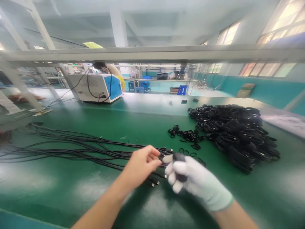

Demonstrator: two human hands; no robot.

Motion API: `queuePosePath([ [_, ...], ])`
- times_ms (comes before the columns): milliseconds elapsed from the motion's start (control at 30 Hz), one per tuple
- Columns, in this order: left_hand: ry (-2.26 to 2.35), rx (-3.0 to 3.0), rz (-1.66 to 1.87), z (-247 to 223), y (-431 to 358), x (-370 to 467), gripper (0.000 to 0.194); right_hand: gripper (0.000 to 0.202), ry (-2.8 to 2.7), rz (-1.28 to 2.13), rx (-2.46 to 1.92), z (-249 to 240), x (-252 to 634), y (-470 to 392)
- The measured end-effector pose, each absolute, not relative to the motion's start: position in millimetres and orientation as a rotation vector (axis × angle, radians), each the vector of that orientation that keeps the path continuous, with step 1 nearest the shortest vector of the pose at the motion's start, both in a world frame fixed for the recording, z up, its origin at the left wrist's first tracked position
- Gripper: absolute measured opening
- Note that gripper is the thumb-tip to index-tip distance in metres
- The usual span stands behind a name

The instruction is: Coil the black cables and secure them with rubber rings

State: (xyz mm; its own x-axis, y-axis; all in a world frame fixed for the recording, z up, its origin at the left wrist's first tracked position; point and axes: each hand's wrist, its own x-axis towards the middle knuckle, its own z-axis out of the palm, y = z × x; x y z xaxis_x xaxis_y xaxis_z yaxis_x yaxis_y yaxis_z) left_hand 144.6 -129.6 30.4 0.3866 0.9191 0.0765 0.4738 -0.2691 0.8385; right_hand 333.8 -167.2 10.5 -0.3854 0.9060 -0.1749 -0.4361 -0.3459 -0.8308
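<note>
My bare left hand (pixel 144 163) is over the connector ends of a bundle of long black cables (pixel 90 149); its fingers are curled, and what they hold, if anything, is too small to make out. In a white glove, my right hand (pixel 188 173) grips a black object (pixel 180 165), blurred by motion, just right of the left fingertips. Below the hands, several cable plugs (pixel 156 183) show on the green table (pixel 95 194). Small black rings (pixel 189 135) lie beyond the right hand.
A big heap of black coiled bands (pixel 235 133) covers the table's right side. At the back left stands a white and blue machine (pixel 97 87) with a cord. A metal rail (pixel 152 54) crosses above the table. Two small black pieces (pixel 184 101) lie near the far edge.
</note>
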Motion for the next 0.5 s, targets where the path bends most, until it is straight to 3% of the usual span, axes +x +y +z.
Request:
queuePosePath([
  [167, 1.257, 2.376, 0.54, 24, -99, 162, 0.012, 0.034, -0.626, 1.524, -0.883, 21, 393, -151],
  [500, 0.947, 2.583, 0.33, -11, -102, 222, 0.008, 0.036, -0.643, 1.481, -0.805, 15, 394, -149],
])
